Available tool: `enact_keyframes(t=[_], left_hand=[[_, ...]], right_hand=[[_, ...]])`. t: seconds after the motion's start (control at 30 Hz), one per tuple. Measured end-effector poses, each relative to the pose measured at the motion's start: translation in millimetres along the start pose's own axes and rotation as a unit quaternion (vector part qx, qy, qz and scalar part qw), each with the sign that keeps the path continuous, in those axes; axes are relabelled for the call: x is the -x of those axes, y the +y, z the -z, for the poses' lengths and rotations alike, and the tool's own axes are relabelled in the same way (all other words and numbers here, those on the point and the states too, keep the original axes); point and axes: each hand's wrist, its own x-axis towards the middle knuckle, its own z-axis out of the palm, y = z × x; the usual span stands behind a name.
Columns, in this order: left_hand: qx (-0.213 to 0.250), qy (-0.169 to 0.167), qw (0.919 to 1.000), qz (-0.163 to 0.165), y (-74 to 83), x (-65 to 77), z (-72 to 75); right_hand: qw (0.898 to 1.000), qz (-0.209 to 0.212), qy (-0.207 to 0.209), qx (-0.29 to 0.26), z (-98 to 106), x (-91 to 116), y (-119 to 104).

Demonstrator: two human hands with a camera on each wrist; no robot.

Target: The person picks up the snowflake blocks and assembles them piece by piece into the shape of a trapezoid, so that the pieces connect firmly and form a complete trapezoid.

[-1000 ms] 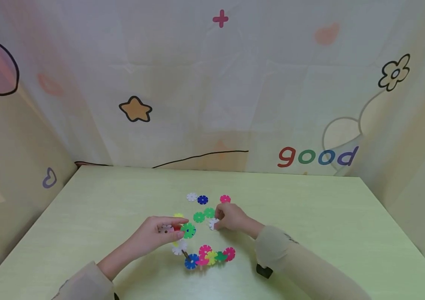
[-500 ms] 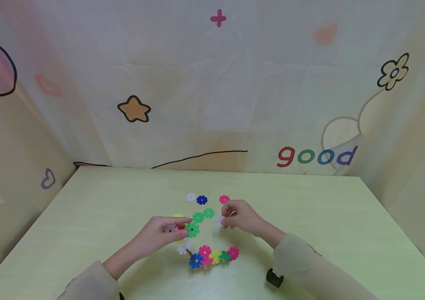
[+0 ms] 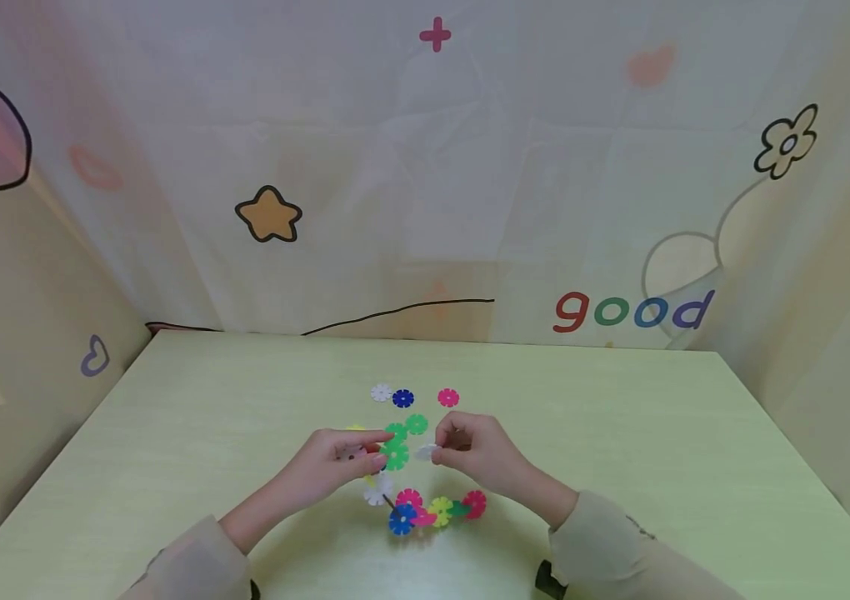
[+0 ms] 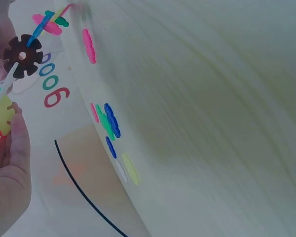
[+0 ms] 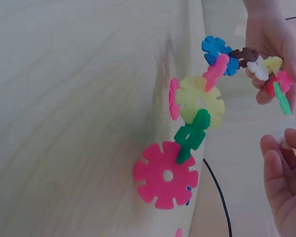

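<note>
My left hand grips one end of a chain of interlocked, slotted plastic snowflake discs. A green disc stands at that end, by the left fingertips. From there the chain curves toward the front through a white disc, a brown disc, a blue disc and a yellow disc, ending in a pink disc. Between thumb and fingers, my right hand pinches a loose white disc, a small gap away from the green one. The left fingers partly hide the chain's near links.
Loose discs lie on the pale table behind the hands: a white one, a dark blue one, a pink one and a light green one. A printed curtain hangs at the back edge.
My right hand first drew right with the white disc, then came back closer to the green disc. The left hand and chain have shifted slightly right.
</note>
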Motion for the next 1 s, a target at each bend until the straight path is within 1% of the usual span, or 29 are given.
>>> enact_keyframes(t=[0.23, 0.37, 0.57, 0.8, 0.93, 1.0], left_hand=[[0.018, -0.016, 0.9997, 0.000, 1.6, -1.4, -0.8], [0.026, -0.020, 0.9995, -0.005, 3.9, -0.5, -0.9], [0.028, -0.020, 0.9994, 0.000, 5.1, -0.9, -1.3], [0.027, -0.022, 0.9994, -0.006, 2.7, -4.3, -3.0], [0.027, -0.012, 0.9995, -0.006, 3.2, -5.3, -5.0], [0.023, -0.006, 0.9997, -0.010, 4.6, -5.8, -6.5]], right_hand=[[0.999, 0.036, 0.013, 0.010, -5.3, -0.6, 0.5], [0.997, 0.059, 0.023, 0.042, -6.5, -1.0, 0.5], [0.992, 0.085, 0.040, 0.087, -8.9, 0.1, -2.6], [0.981, 0.126, 0.060, 0.136, -12.1, 1.4, -5.3], [0.974, 0.148, 0.082, 0.151, -14.8, 3.4, -6.4], [0.968, 0.167, 0.097, 0.158, -16.4, 4.2, -6.0]])
